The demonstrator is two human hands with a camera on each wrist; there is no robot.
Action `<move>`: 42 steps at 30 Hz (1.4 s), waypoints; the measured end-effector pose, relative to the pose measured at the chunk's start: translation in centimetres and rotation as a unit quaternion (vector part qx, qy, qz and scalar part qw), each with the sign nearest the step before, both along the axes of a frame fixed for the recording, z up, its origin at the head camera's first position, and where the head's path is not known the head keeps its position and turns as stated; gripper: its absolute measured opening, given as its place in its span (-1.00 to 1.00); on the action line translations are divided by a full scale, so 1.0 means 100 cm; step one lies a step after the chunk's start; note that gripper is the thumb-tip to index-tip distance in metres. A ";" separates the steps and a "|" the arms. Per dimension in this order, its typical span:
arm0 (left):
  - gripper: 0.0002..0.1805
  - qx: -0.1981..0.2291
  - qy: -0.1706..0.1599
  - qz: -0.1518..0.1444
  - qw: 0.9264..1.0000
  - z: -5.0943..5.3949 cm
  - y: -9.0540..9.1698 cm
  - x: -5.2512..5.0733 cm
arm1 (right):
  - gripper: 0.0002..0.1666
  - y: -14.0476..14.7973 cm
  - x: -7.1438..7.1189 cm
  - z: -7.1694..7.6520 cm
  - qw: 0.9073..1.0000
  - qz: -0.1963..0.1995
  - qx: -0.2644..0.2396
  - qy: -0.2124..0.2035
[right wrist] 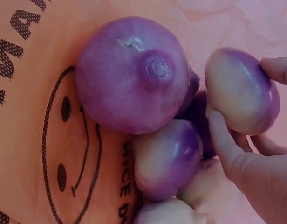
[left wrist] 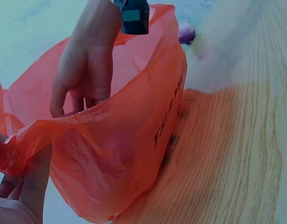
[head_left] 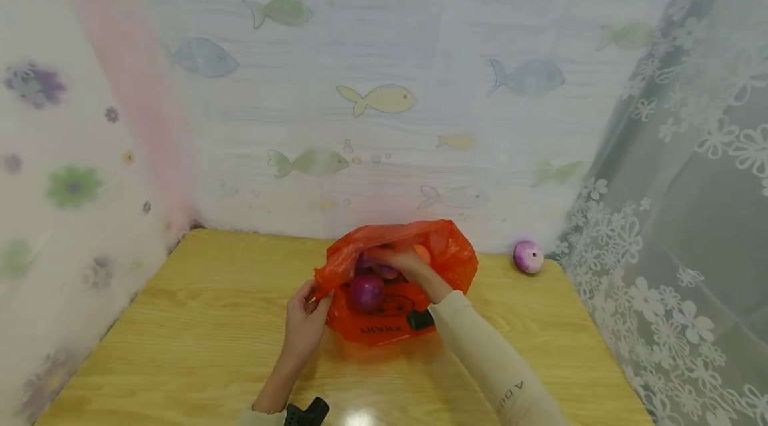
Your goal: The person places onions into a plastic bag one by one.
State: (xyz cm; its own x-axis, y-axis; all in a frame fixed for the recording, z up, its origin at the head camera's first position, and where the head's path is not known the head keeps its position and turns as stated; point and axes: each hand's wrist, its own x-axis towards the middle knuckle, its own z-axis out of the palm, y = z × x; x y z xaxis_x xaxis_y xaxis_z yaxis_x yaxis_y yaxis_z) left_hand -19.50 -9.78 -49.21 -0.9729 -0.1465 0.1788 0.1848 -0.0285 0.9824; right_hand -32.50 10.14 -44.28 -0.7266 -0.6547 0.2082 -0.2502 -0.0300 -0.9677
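Observation:
A red plastic bag (head_left: 384,327) with a printed smiley face lies on the table, its mouth facing me. At its left rim, my left hand (head_left: 305,321) pinches the plastic between thumb and fingers. My right hand (right wrist: 255,175) reaches inside the bag and grips a purple-and-white, turnip-like vegetable (right wrist: 241,91). Beside it in the bag sits a large purple onion (right wrist: 120,79). Below the onion is another purple-and-white vegetable (right wrist: 167,158), with several paler ones partly hidden around it. An orange round thing (head_left: 423,253) shows near the right wrist in the head view.
One purple-and-white round vegetable (head_left: 529,257) stands alone at the table's back right corner. The wooden table (head_left: 198,326) meets a fish-patterned curtain (head_left: 384,166) at the back. A lace curtain (head_left: 678,306) hangs along the right edge.

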 end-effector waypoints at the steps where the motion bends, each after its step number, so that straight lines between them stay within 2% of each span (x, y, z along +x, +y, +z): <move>1: -0.65 0.001 0.000 -0.001 1.000 0.000 0.000 -0.001 | -0.73 0.000 -0.001 0.001 1.000 0.005 0.002 0.000; 7: -0.66 0.004 0.003 0.000 1.000 0.000 0.000 -0.002 | -0.76 0.000 -0.005 -0.002 1.000 0.016 -0.012 -0.013; 11: -0.65 0.003 0.001 -0.001 1.000 -0.001 0.000 -0.001 | -0.81 -0.002 -0.007 -0.010 0.999 0.006 -0.023 -0.029; 15: -0.65 0.003 0.001 -0.001 1.000 -0.001 0.000 -0.001 | -0.76 -0.005 -0.009 -0.015 0.998 -0.006 -0.024 -0.065; 17: -0.64 0.000 0.001 0.000 1.000 0.000 0.000 -0.002 | -0.81 -0.007 -0.010 -0.016 0.996 -0.031 -0.023 -0.085; 21: -0.64 -0.002 -0.002 0.001 1.000 0.001 0.000 -0.002 | -0.99 -0.010 -0.007 -0.016 0.987 -0.115 0.015 -0.107; 24: -0.64 0.003 -0.006 0.002 1.000 0.001 -0.001 -0.001 | -0.86 -0.011 -0.005 -0.015 0.977 -0.164 0.051 -0.124; 26: -0.65 0.007 -0.007 0.002 1.000 0.001 -0.001 -0.001 | -0.81 -0.010 -0.003 -0.014 0.973 -0.182 0.062 -0.129; 28: -0.65 0.009 -0.006 0.002 1.000 0.000 -0.001 -0.002 | -0.77 -0.010 -0.001 -0.012 0.971 -0.201 0.064 -0.111; 34: -0.66 0.003 -0.002 0.007 1.000 0.001 -0.001 -0.001 | -0.65 -0.010 0.002 -0.007 0.973 -0.222 0.058 -0.022; 40: -0.65 0.005 -0.002 0.005 1.000 0.001 -0.001 -0.001 | -0.58 -0.005 0.010 -0.006 0.961 -0.269 0.071 0.001; 42: -0.65 0.005 0.000 0.003 1.000 0.001 -0.001 -0.001 | -0.54 -0.002 0.013 -0.005 0.961 -0.270 0.065 0.006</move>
State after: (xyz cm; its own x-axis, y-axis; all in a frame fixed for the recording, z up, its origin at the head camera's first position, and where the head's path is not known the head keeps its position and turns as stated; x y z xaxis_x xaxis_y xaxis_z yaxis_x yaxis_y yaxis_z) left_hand -19.61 -9.90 -49.08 -0.9720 -0.1546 0.1769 0.1847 -0.0376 0.9821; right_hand -31.22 9.89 -44.77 -0.9660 -0.2030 0.1603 -0.2059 0.2284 -0.9516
